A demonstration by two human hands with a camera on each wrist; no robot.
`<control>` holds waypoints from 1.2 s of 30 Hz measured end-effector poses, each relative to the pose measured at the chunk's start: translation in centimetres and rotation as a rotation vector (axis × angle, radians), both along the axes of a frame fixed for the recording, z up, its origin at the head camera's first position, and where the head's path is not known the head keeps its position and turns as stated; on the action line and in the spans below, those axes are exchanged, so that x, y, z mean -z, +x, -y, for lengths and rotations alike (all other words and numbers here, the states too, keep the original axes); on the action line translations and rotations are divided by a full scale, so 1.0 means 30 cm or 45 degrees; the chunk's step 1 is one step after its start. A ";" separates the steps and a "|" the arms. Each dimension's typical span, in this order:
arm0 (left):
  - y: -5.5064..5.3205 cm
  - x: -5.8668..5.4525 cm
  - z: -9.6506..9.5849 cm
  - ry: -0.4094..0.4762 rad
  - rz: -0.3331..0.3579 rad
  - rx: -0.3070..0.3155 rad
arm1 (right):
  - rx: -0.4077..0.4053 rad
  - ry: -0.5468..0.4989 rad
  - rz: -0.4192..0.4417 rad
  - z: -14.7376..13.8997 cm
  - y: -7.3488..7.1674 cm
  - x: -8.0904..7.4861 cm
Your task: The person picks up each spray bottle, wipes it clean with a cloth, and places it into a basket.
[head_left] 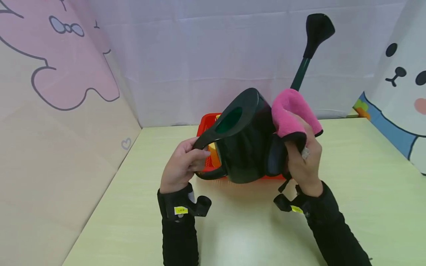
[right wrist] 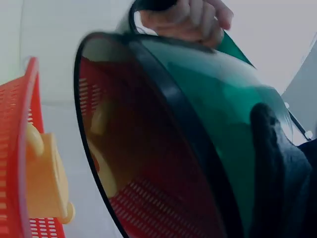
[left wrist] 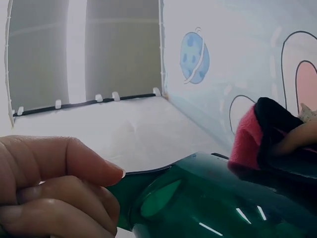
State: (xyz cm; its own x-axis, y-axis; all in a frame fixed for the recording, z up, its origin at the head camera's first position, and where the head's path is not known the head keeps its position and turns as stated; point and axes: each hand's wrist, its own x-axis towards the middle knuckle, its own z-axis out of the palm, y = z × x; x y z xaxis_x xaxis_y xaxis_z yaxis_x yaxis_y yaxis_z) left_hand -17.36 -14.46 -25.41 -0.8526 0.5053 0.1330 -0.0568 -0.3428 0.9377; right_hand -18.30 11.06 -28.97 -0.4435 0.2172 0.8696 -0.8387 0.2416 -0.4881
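Observation:
A glossy dark green watering can (head_left: 246,155) is held tilted in front of a red basket. Its spout, tipped by a black rose (head_left: 317,33), points up to the right. My left hand (head_left: 183,162) grips the can's handle, fingers curled round it. In my right hand (head_left: 307,162) is a pink cloth (head_left: 289,114) with black edging, bunched against the can's spout side. The right wrist view shows the can's shiny base (right wrist: 148,163) mirroring the basket, and the cloth's dark side (right wrist: 277,173) lies along the can's wall.
Behind the can, the red basket (head_left: 206,122) stands on the pale table (head_left: 139,207), with a yellow object (right wrist: 47,178) in it. A white curtain (head_left: 206,66) closes off the back, and printed cartoon panels flank both sides.

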 end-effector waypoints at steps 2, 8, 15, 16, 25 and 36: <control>0.004 0.000 -0.012 -0.012 0.009 -0.024 | 0.046 0.076 -0.029 0.011 0.003 0.007; 0.011 0.004 -0.054 0.026 0.079 -0.106 | 0.119 0.254 -0.231 0.069 0.032 0.028; 0.020 0.015 -0.118 0.005 0.124 -0.191 | 0.095 0.685 -0.352 0.119 0.080 0.056; 0.020 0.016 -0.125 -0.004 0.119 -0.200 | 0.085 0.740 -0.368 0.122 0.081 0.059; 0.012 0.002 -0.175 -0.056 0.137 -0.170 | 0.169 0.379 -0.350 0.054 0.013 0.027; 0.030 -0.005 -0.196 -0.139 0.050 -0.078 | 0.180 -0.073 -0.017 -0.071 -0.015 -0.011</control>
State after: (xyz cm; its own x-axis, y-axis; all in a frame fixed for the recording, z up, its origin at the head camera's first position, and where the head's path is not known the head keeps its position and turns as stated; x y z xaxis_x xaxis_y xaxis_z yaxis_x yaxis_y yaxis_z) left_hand -16.47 -8.57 -25.26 -0.8857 0.4619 0.0456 -0.0767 -0.2425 0.9671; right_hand -18.75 13.20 -28.65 -0.3933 0.3259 0.8597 -0.8048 0.3301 -0.4933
